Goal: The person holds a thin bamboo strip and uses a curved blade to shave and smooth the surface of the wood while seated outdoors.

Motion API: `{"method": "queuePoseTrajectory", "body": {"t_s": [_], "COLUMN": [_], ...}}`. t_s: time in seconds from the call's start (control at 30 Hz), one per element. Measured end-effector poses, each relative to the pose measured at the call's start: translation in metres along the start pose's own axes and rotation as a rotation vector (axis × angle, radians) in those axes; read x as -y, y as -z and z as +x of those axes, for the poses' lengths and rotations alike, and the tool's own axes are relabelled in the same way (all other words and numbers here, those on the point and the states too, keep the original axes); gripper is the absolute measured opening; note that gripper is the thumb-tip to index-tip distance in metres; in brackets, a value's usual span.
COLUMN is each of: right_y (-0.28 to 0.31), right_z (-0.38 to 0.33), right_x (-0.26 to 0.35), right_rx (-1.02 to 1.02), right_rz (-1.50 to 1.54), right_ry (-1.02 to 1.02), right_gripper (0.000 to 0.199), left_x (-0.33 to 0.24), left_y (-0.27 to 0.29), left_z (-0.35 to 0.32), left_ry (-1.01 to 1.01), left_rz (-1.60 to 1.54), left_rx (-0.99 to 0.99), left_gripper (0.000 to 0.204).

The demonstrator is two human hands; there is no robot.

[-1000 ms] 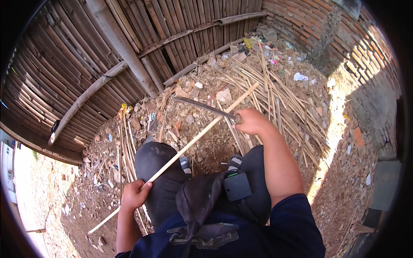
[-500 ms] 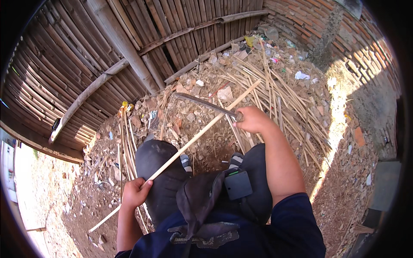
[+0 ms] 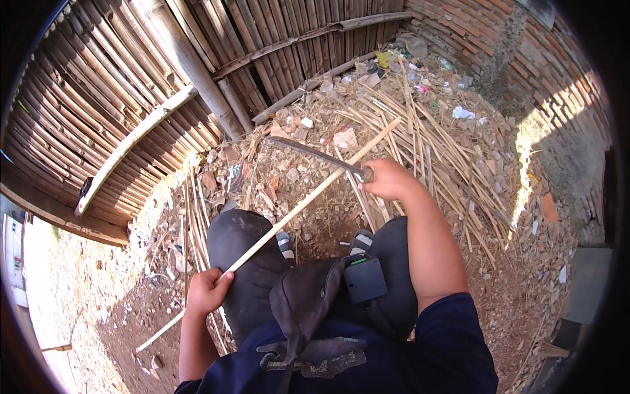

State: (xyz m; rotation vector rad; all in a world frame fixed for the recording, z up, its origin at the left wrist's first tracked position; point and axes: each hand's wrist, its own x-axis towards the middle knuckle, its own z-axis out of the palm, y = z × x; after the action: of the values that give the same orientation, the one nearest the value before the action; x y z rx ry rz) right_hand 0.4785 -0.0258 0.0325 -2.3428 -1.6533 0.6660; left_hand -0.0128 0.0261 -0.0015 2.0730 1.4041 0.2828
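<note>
My left hand [image 3: 207, 291] is closed around a long pale bamboo strip [image 3: 298, 209], beside my left knee. The strip slants from the ground at lower left up to the far right, crossing over my left thigh. In my right hand [image 3: 386, 179] is the handle of a machete [image 3: 315, 155], its dark blade pointing to the far left with a hooked tip. The blade crosses the strip close to my right hand; whether they touch I cannot tell. Part of the handle is hidden by my fingers.
Many split bamboo strips [image 3: 436, 157] lie heaped at the far right, and a smaller bunch [image 3: 189, 217] lies left of my knee. Rubble and litter cover the ground. A bamboo fence [image 3: 275, 56] stands ahead, a brick wall [image 3: 472, 39] at right. A dark pouch [image 3: 305, 295] hangs at my lap.
The machete and my right hand have shifted very slightly within the view. Sunlight on the fence and ground at left has become brighter. Both holds are the same.
</note>
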Motion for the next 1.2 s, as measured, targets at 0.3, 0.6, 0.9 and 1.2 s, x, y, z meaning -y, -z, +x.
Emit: {"method": "queuePoseTrajectory", "body": {"t_s": [0.3,0.6,0.9,1.2], "right_y": [-0.005,0.012,-0.003,-0.009], "right_z": [0.002,-0.003,-0.004,0.015], "right_x": [-0.007,-0.007,0.014,-0.017], "right_rx": [-0.046,-0.008,0.022,-0.093], "right_rz": [0.002,0.15,-0.022,0.078], "right_ry": [0.035,-0.016,-0.001,-0.081], "right_gripper": [0.057,0.058,0.052,0.053], "left_x": [-0.002,0.002,0.005,-0.003], "left_y": [0.0,-0.001,-0.003,-0.005], "left_z": [0.001,-0.003,0.001,-0.003], "left_ry": [-0.004,-0.016,-0.006,-0.082], "left_rz": [-0.002,-0.041,0.002,0.031], "left_rx": [0.011,-0.007,0.003,-0.071], "left_gripper": [0.05,0.049,0.051,0.052]}}
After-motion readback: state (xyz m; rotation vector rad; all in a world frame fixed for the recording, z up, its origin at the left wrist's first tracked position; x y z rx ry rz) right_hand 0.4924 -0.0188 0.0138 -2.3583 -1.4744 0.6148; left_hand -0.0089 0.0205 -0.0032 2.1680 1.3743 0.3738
